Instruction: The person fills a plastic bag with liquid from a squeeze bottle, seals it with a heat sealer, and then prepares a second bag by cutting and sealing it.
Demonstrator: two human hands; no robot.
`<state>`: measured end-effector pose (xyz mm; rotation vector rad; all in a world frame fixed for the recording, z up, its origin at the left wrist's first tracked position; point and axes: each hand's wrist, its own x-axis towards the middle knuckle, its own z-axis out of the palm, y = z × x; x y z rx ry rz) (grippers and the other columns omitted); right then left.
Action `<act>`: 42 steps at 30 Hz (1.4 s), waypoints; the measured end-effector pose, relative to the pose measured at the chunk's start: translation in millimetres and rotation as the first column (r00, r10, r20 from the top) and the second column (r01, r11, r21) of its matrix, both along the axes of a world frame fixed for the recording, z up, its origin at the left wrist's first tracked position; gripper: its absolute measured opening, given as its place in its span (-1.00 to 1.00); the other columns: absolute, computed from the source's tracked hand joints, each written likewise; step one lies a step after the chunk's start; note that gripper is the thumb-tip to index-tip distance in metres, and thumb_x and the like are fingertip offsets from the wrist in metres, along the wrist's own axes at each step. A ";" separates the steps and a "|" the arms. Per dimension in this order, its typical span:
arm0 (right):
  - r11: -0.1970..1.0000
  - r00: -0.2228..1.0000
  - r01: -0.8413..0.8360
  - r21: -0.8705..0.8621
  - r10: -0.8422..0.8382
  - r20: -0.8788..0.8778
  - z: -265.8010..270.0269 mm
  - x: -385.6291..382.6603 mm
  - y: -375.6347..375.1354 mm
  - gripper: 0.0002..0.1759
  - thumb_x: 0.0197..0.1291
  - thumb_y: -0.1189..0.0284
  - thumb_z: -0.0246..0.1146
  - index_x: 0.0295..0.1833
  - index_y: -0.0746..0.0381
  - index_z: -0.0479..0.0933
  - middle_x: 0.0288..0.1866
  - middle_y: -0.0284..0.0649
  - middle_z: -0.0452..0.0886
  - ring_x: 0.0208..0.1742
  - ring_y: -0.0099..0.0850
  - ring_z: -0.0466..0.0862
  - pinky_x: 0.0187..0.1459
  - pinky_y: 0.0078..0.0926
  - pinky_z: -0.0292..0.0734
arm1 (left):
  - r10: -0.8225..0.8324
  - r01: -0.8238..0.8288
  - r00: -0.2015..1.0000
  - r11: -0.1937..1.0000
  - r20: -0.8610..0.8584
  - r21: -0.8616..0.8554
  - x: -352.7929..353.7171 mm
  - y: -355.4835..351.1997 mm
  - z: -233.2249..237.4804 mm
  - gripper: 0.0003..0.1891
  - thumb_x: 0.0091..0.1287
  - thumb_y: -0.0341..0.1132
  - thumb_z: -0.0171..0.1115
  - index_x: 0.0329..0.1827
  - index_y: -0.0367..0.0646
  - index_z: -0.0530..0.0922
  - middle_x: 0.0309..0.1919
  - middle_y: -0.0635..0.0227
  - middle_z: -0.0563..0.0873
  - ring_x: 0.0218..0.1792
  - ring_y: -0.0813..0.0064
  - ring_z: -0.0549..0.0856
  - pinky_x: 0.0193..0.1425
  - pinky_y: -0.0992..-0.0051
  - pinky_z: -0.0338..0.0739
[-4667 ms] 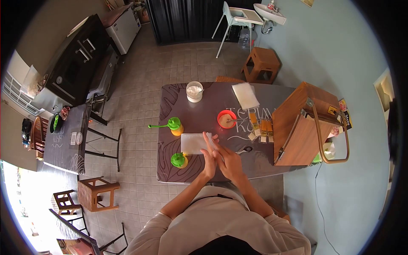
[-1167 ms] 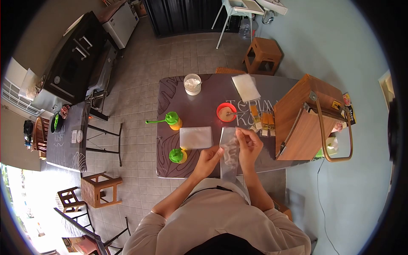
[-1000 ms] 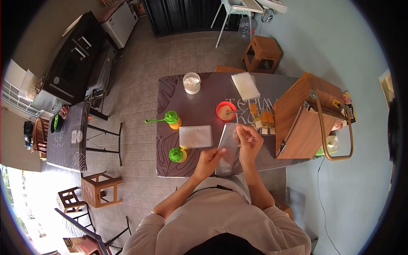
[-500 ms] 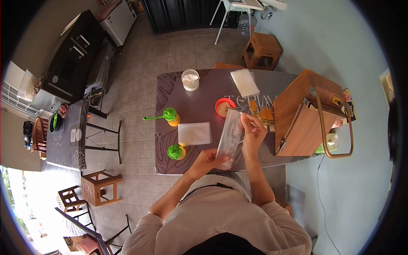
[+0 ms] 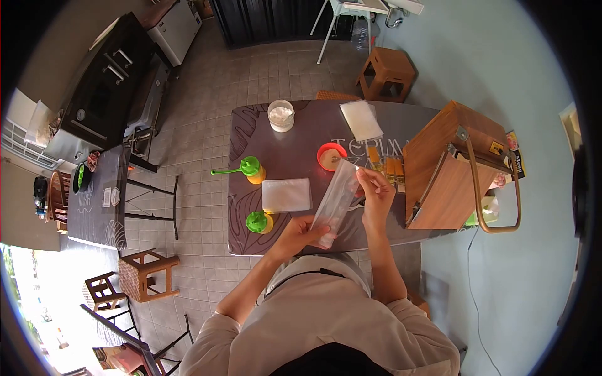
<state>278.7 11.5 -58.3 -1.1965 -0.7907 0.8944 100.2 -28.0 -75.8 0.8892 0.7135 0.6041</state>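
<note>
I hold a long clear plastic bag [image 5: 337,200] slanted above the dark table [image 5: 295,150]. My left hand [image 5: 302,230] grips the bag's lower end near the table's front edge. My right hand [image 5: 375,188] pinches its upper end, close to the red bowl [image 5: 332,156]. A flat stack of clear bags [image 5: 286,195] lies on the table just left of the held bag.
Two green-capped orange bottles [image 5: 251,169] [image 5: 259,222] stand at the table's left. A white tub [image 5: 280,115] and another bag stack [image 5: 360,120] sit at the far edge. Small yellow packets [image 5: 389,169] lie beside a wooden box [image 5: 454,169] on the right. Stools stand on the tiled floor.
Earlier both hands were at the flat stack of bags on the table. Since then they lifted one bag; my right hand has raised its top toward the red bowl, tilting it.
</note>
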 end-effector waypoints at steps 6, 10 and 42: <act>0.998 0.999 0.022 0.051 -0.021 -0.027 -4.2 5.6 -2.9 -0.84 0.08 0.43 0.28 -0.27 0.30 0.59 -0.47 -0.37 0.58 -0.54 -0.72 0.47 -0.58 -0.80 0.30 | 0.006 -0.004 0.999 0.999 -0.047 0.043 -4.4 1.4 13.2 -0.72 0.29 -0.35 0.12 -0.01 -0.33 0.47 -0.24 0.27 0.64 -0.27 0.58 0.64 -0.16 0.57 0.60; 0.997 0.998 0.062 0.048 -0.060 -0.034 5.0 11.1 -5.7 -0.86 0.08 0.45 0.27 -0.27 0.30 0.59 -0.48 -0.36 0.58 -0.56 -0.70 0.48 -0.57 -0.79 0.32 | 0.033 -0.028 0.999 0.994 -0.037 0.109 -8.8 -0.8 10.6 -0.72 0.29 -0.36 0.11 -0.01 -0.34 0.48 -0.26 0.29 0.64 -0.30 0.58 0.64 -0.15 0.58 0.60; 0.927 0.938 0.346 0.149 -0.345 -0.029 -15.6 -9.5 -0.5 -0.85 0.13 0.44 0.24 -0.26 0.31 0.56 -0.39 -0.33 0.57 -0.63 -0.69 0.42 -0.64 -0.80 0.23 | 0.262 -0.143 0.925 0.911 -0.276 0.387 8.6 -14.8 4.9 -0.73 0.27 -0.43 0.10 0.01 -0.35 0.48 -0.31 0.25 0.67 -0.34 0.55 0.67 -0.27 0.63 0.58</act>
